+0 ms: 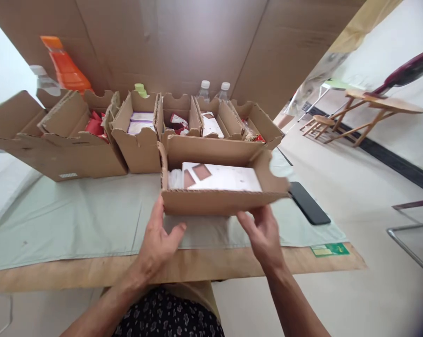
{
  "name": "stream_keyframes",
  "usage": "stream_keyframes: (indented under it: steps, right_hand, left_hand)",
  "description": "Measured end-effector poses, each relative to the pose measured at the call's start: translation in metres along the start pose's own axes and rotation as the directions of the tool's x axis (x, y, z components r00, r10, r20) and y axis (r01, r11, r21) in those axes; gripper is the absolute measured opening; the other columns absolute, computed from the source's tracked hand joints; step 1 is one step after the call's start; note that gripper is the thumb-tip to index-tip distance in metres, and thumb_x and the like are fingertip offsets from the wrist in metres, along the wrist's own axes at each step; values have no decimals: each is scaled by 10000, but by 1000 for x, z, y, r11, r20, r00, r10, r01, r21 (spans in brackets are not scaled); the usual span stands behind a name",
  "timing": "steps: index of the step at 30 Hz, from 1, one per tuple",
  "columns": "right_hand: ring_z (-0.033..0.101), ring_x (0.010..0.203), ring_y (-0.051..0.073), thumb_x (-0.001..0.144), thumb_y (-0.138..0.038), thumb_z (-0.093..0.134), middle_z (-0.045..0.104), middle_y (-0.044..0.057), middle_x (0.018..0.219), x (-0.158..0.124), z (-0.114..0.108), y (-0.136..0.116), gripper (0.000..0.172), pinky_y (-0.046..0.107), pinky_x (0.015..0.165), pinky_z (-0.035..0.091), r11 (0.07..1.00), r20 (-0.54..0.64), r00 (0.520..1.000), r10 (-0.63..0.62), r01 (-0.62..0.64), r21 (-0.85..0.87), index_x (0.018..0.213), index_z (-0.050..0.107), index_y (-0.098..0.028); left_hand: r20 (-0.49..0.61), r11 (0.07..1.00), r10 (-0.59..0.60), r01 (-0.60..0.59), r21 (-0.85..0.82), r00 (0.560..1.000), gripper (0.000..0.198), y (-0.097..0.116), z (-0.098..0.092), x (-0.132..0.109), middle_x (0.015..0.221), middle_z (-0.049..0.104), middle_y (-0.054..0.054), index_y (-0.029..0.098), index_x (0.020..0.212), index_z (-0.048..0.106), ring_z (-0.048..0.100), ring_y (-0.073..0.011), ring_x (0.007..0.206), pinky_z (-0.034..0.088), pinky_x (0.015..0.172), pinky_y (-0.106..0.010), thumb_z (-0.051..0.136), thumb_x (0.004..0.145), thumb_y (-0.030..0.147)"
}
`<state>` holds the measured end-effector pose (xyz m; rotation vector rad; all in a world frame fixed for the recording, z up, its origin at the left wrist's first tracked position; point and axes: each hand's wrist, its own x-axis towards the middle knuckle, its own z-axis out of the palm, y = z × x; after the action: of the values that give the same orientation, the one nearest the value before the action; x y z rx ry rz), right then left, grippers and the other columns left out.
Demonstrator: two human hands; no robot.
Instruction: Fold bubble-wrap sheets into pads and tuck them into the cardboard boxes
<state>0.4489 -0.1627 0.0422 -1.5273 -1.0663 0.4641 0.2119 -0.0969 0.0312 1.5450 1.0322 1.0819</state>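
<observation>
An open cardboard box is in front of me, its near wall and inside facing me. Inside lie a white box with brown squares and, at the left end, some clear plastic items too blurred to name. My left hand holds the box at its lower left corner, thumb apart from the fingers and in front of the near wall. Under the right part of the box, my right hand grips its lower edge, its fingertips partly hidden behind the cardboard.
Behind stands a row of cardboard bins with packets and boxes inside. An orange bottle and clear bottles rise behind them, before a cardboard wall. A black phone lies right on the green cloth.
</observation>
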Motion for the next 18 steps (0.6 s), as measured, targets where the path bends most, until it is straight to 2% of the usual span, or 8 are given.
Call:
stream_keyframes:
  steps: [2, 4, 7, 9, 11, 13, 15, 18]
  right_hand:
    - [635, 1265, 348, 887, -553, 748, 700, 141, 1322, -26, -23, 2, 599, 535, 1099, 475, 1000, -79, 997, -18, 20, 17, 1373, 600, -236]
    - [573, 1369, 362, 923, -525, 714, 679, 152, 1377, -49, -39, 0, 610, 547, 1170, 416, 999, -150, 988, -29, 31, 11, 1436, 577, -224]
    - [530, 1427, 371, 958, -520, 667, 661, 152, 1422, -64, -35, -10, 615, 545, 1194, 406, 1000, -124, 992, -10, 9, -5, 1489, 551, -232]
    - [514, 1448, 360, 967, -541, 649, 631, 138, 1470, -57, -15, -20, 633, 529, 1202, 418, 1000, -1, 1000, -3, 3, 17, 1521, 521, -262]
    - [489, 1474, 343, 974, -580, 622, 595, 120, 1518, -42, 8, -30, 661, 519, 1227, 408, 997, 103, 994, -38, 31, 66, 1549, 487, -282]
    - [470, 1495, 326, 990, -604, 582, 568, 105, 1551, -25, 23, -34, 666, 516, 1249, 388, 991, 141, 986, -88, 72, 116, 1563, 467, -286]
    - [466, 1503, 311, 1014, -604, 537, 560, 91, 1564, -13, 26, -30, 630, 518, 1260, 374, 984, 117, 986, -118, 101, 144, 1557, 477, -291]
    - [437, 1529, 289, 1058, -607, 408, 537, 69, 1589, -5, 9, -13, 591, 541, 1283, 329, 989, 30, 994, -104, 100, 106, 1566, 464, -311]
  left_hand:
    - [53, 999, 22, -23, 34, 998, 804, 3, 7, -26, 1675, 412, -127, 258, 1635, 341, 402, -359, 1541, 348, 1270, -577, 655, 895, 250]
    - [119, 998, 26, -32, 50, 993, 808, 4, 9, -49, 1684, 406, -121, 274, 1638, 344, 390, -367, 1552, 366, 1266, -572, 665, 897, 244]
    - [140, 999, -30, 25, 41, 990, 712, 3, -4, -63, 1571, 551, -112, 289, 1599, 406, 508, -350, 1470, 416, 1241, -561, 657, 933, 281]
    - [50, 997, -53, 50, 53, 997, 648, 3, -21, -59, 1492, 615, -97, 295, 1574, 435, 544, -329, 1433, 390, 1260, -554, 645, 960, 303]
    - [-72, 997, -13, 18, 71, 997, 660, 4, -37, -50, 1483, 614, -83, 308, 1579, 419, 523, -317, 1450, 327, 1298, -546, 661, 965, 315]
    - [-137, 997, 27, -16, 80, 990, 722, 4, -45, -45, 1513, 585, -82, 318, 1607, 369, 474, -319, 1490, 291, 1316, -547, 686, 958, 323]
    - [-135, 996, 13, -1, 86, 991, 767, 1, -42, -49, 1537, 559, -96, 319, 1633, 314, 426, -332, 1526, 292, 1312, -571, 685, 962, 335]
    - [-76, 993, -42, 50, 107, 996, 797, -6, -18, -67, 1580, 513, -140, 297, 1661, 255, 389, -374, 1549, 287, 1293, -645, 656, 974, 361]
